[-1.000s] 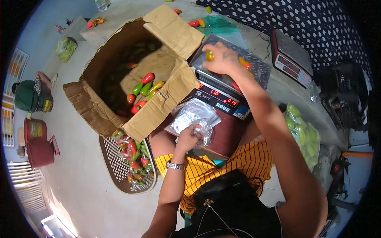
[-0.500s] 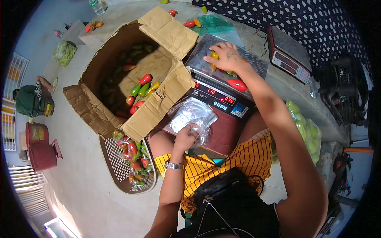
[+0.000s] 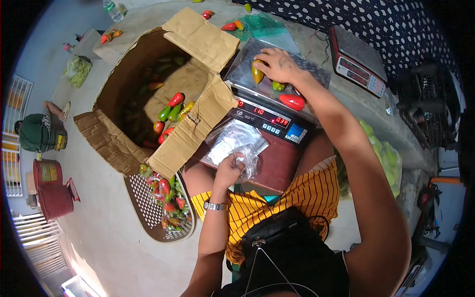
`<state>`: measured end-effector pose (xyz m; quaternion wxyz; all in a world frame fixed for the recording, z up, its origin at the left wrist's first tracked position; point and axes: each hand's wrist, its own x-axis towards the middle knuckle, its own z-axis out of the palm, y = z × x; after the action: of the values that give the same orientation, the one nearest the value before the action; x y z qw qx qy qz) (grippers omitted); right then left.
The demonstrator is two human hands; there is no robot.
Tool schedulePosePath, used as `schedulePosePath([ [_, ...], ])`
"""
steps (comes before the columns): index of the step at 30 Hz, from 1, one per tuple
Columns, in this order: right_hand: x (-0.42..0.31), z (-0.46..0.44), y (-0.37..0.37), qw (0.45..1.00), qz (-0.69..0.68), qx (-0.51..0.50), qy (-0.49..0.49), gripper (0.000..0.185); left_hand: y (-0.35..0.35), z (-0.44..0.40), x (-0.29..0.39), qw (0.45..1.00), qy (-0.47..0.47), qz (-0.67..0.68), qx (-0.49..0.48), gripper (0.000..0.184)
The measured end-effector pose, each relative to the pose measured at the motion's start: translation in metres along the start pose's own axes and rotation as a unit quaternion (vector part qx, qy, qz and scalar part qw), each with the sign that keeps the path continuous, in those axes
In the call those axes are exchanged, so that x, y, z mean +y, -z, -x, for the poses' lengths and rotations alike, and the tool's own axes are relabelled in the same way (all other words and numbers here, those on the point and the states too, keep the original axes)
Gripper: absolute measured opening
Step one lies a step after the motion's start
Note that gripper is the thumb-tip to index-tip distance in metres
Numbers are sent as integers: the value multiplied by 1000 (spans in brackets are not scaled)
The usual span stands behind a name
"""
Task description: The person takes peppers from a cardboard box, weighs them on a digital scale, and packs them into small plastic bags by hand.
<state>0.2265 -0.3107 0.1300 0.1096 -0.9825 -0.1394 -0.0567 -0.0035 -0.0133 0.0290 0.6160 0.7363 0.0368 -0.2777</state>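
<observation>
My right hand reaches over the platform of a digital scale, its fingers curled round a yellow-orange pepper. Below that hand a green pepper and a red pepper lie on the scale, whose red digits are lit. My left hand pinches the edge of a clear plastic bag, beside a stack of shiny clear bags on a dark red surface. An open cardboard box to the left holds several red, green and yellow peppers.
Bagged peppers fill part of a perforated basket at lower left. A second scale stands at upper right, above a bag of green produce. Another person bends at far left. Loose peppers lie at the back.
My right hand has moved slightly on the scale, exposing more of the peppers beneath it. The lit reading has risen. My left hand stays at the bags, and the view has shifted slightly.
</observation>
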Motion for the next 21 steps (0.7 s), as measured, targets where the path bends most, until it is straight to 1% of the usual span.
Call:
schedulePosePath([
  [3, 1, -1, 2, 999, -33, 11, 15, 47, 3, -12, -24, 995, -48, -82, 11, 29],
  [6, 2, -2, 7, 998, -42, 32, 27, 48, 4, -15, -33, 992, -57, -107, 21, 29],
  [9, 13, -6, 31, 977, -147, 148, -43, 45, 4, -20, -42, 996, -50, -78, 10, 30],
  [12, 38, 24, 75, 951, -198, 229, -61, 44, 3, -21, -45, 996, -56, -73, 13, 29],
  [15, 36, 81, 69, 976, -131, 166, -42, 44, 4, -20, -36, 994, -47, -99, 3, 29],
  [16, 35, 98, 63, 991, -83, 106, -25, 48, 4, -21, -35, 993, -58, -99, 6, 30],
  [18, 17, 125, 52, 990, -76, 121, -14, 78, 2, -18, -33, 992, -76, -99, 11, 30],
  [21, 24, 128, 34, 991, -76, 70, -81, 114, 1, -13, -29, 990, -78, -117, 22, 31],
])
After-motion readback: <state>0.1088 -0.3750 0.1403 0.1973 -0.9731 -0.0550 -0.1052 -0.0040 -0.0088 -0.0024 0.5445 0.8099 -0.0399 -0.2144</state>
